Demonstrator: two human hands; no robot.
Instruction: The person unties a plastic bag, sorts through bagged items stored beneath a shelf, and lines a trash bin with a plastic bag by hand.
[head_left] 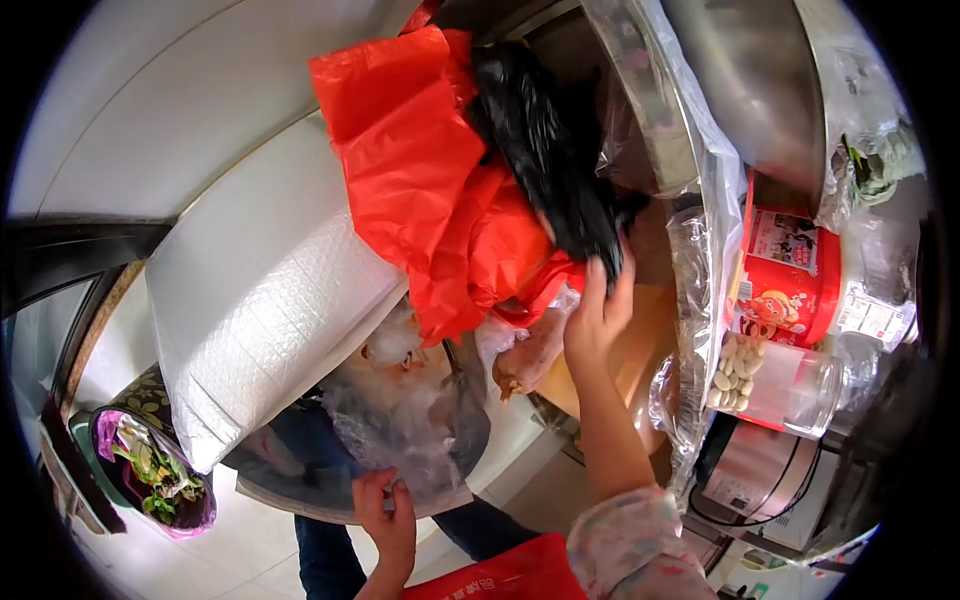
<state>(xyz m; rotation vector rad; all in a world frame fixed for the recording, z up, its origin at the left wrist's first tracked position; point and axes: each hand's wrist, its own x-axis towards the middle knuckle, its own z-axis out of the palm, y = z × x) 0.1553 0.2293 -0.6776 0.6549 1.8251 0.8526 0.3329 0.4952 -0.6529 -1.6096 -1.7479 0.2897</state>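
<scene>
My right hand (600, 315) reaches up and grips the lower end of a crumpled black plastic bag (540, 140). Beside that bag hangs a large red plastic bag (410, 150). Just below them, a pinkish-brown item in clear plastic (530, 355) shows, its kind unclear. My left hand (385, 510) is low, its fingers curled at the pale edge of a dark see-through curved panel (470, 420). What those fingers hold, if anything, is hidden. A crumpled clear plastic bag (395, 405) lies just above them.
A silvery padded sheet (290, 290) slants at left, above a bin (205, 510) with vegetable scraps. On the right stand a red tub (800, 275), a jar of pale beans (770, 385) and a pinkish appliance (755, 470). A plastic-wrapped edge (700, 260) runs beside my right arm.
</scene>
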